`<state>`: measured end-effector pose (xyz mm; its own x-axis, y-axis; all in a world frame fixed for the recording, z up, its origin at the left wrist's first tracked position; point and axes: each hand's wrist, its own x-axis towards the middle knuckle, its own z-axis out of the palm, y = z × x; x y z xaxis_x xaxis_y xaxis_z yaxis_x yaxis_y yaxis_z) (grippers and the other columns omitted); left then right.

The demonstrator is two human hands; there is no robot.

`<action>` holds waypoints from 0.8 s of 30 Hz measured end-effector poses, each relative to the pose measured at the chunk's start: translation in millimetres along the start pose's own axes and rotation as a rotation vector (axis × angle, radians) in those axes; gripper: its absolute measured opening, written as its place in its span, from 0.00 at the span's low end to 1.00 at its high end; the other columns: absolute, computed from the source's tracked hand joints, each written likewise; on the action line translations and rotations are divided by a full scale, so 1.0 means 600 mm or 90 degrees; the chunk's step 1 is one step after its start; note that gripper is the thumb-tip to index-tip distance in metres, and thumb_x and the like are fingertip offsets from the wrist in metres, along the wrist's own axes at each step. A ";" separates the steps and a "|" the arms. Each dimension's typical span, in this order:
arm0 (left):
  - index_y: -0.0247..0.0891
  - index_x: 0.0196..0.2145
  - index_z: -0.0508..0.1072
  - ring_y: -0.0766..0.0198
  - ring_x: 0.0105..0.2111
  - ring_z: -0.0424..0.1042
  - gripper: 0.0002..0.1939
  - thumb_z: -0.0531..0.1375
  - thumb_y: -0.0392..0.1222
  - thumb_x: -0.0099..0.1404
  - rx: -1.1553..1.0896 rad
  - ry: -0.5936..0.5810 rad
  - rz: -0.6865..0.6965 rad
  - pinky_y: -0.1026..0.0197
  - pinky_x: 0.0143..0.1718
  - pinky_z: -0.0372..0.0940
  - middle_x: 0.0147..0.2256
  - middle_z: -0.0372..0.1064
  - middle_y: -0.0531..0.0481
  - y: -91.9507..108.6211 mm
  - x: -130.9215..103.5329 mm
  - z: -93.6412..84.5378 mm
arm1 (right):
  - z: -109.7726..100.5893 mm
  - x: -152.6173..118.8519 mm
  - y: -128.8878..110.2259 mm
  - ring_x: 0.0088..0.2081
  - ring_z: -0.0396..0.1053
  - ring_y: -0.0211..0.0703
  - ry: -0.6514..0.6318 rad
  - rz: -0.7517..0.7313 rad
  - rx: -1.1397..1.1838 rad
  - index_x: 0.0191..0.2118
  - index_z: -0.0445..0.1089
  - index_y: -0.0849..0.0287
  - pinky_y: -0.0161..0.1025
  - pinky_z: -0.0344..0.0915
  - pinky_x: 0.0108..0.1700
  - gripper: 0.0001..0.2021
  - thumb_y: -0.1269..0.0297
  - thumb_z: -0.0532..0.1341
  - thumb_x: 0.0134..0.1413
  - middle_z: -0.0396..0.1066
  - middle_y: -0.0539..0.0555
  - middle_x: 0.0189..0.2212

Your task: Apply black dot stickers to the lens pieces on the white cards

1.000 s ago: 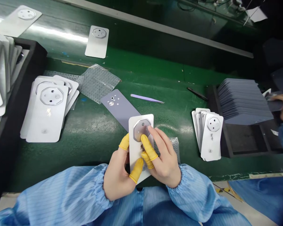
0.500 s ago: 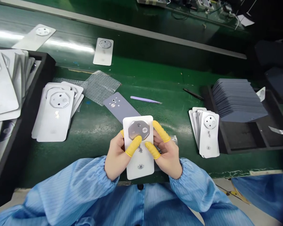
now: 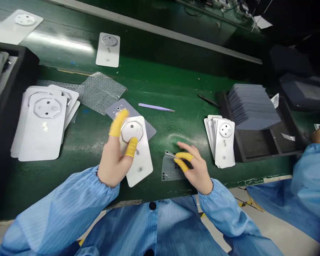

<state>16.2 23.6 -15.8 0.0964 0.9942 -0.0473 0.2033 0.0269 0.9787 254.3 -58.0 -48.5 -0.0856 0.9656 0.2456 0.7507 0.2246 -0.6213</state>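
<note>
A white phone back cover [image 3: 145, 165] with an octagonal camera ring lies slanted on the bench, overlapping a grey-blue back cover [image 3: 150, 131]. My left hand [image 3: 113, 156] is at its left side, with the yellow-cotted thumb over the ring and the index finger raised apart. My other left fingers are mostly hidden. To the right, my right hand [image 3: 196, 167] pinches a lifted edge of a clear plastic sheet [image 3: 170, 174] carrying small black dots. Yellow cots cover that thumb and index finger, while another finger stretches out. Purple tweezers [image 3: 156, 107] lie behind.
White covers [image 3: 40, 135] are piled at left beside a black tray [image 3: 18, 74]. Bubble wrap [image 3: 102, 90] lies behind. At right are another white stack [image 3: 225, 149] and a black tray [image 3: 256, 154] holding grey covers [image 3: 253, 106]. A co-worker's sleeve [image 3: 309, 177] shows at far right.
The white cover went from both hands down to the bench, turned slightly. My right hand let go of it, moved right and took the clear sheet's edge. My left index finger lifted.
</note>
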 end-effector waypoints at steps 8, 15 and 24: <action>0.36 0.33 0.81 0.50 0.37 0.79 0.11 0.63 0.44 0.57 0.048 -0.273 -0.033 0.52 0.42 0.73 0.36 0.80 0.44 0.002 -0.027 0.040 | -0.045 0.056 -0.015 0.51 0.70 0.44 -0.141 -0.136 0.008 0.45 0.69 0.57 0.59 0.55 0.61 0.08 0.66 0.61 0.59 0.74 0.58 0.48; 0.36 0.35 0.81 0.55 0.31 0.78 0.09 0.62 0.39 0.58 0.020 -0.268 -0.067 0.56 0.34 0.73 0.31 0.80 0.49 -0.007 -0.033 0.043 | -0.012 0.072 -0.047 0.45 0.71 0.41 -0.058 -0.307 0.031 0.45 0.68 0.61 0.48 0.70 0.51 0.10 0.76 0.55 0.60 0.73 0.58 0.42; 0.36 0.37 0.80 0.58 0.33 0.78 0.11 0.58 0.37 0.61 0.148 -0.315 0.088 0.60 0.35 0.71 0.34 0.80 0.49 -0.031 -0.025 0.035 | 0.029 0.060 -0.033 0.46 0.70 0.46 -0.049 -0.321 0.050 0.52 0.62 0.63 0.43 0.74 0.43 0.16 0.78 0.53 0.59 0.69 0.63 0.44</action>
<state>31.7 5.7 -37.4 0.5713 0.8182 -0.0642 0.3597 -0.1793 0.9157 225.0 -25.1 -40.4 -0.4741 0.7413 0.4751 0.5526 0.6706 -0.4949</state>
